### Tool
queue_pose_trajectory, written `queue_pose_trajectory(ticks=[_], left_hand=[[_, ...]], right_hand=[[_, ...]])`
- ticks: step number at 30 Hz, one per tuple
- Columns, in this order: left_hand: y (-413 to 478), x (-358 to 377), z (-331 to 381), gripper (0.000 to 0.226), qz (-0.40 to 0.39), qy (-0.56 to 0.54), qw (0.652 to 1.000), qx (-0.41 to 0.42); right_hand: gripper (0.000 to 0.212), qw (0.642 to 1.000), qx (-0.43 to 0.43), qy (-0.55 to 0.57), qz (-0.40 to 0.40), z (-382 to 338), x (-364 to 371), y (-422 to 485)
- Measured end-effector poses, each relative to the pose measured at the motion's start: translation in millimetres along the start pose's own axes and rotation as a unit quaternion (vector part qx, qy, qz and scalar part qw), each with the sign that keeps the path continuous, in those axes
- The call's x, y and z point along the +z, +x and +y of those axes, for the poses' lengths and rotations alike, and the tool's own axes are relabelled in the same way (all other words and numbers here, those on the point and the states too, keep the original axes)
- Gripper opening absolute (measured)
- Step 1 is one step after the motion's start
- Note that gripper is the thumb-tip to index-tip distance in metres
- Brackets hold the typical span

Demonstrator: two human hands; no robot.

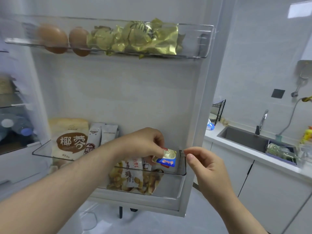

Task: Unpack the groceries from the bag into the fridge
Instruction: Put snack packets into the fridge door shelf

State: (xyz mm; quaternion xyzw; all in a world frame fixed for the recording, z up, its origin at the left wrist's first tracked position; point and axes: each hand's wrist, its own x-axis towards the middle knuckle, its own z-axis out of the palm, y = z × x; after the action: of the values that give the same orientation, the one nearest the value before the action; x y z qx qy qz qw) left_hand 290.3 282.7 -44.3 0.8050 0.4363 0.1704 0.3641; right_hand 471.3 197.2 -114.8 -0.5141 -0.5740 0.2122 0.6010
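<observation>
- The left hand [145, 142] holds a small packet [166, 157]. It is gold with a blue and red label. The grip of this hand is pinching the packet at its top, with the fingers curled round it.
- The packet hangs just over the right end of the lower door shelf [42, 153]. I think it is held there to be dropped into the free gap at that end.
- The right hand [206, 166] is at the right corner of that shelf. Its thumb and first finger are pressed together at the rim. I cannot tell if they pinch the rim or nothing. Maybe it keeps the door from swinging.
- A see-through snack bag [131, 179] lies in the shelf under the packet. A big white bag [70, 141] stands at the left end.
- The upper door shelf [205, 41] has two eggs [52, 38] at its left end and gold packs [148, 38] beside them.
- The grocery bag is not in view.
</observation>
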Motion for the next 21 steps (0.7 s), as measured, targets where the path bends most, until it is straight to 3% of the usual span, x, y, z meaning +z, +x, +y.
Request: queue_pose_trajectory(ticks=[6,13,21], left_hand=[[17.6,14.0,2.2,0.012,-0.103,0.109,0.987,-0.049],[26.0,19.3,10.3,0.019,-0.245,0.140,0.954,-0.100],[35.1,27.3,16.4,0.021,-0.306,0.255,0.913,-0.088]], right_hand=[[0.012,0.998,-0.035,-0.035,-0.038,10.1,-1.2,-5.7],[0.015,0.997,-0.052,-0.033,-0.048,16.2,1.4,-4.2],[0.014,0.996,-0.057,-0.036,-0.052,19.4,3.2,-1.2]])
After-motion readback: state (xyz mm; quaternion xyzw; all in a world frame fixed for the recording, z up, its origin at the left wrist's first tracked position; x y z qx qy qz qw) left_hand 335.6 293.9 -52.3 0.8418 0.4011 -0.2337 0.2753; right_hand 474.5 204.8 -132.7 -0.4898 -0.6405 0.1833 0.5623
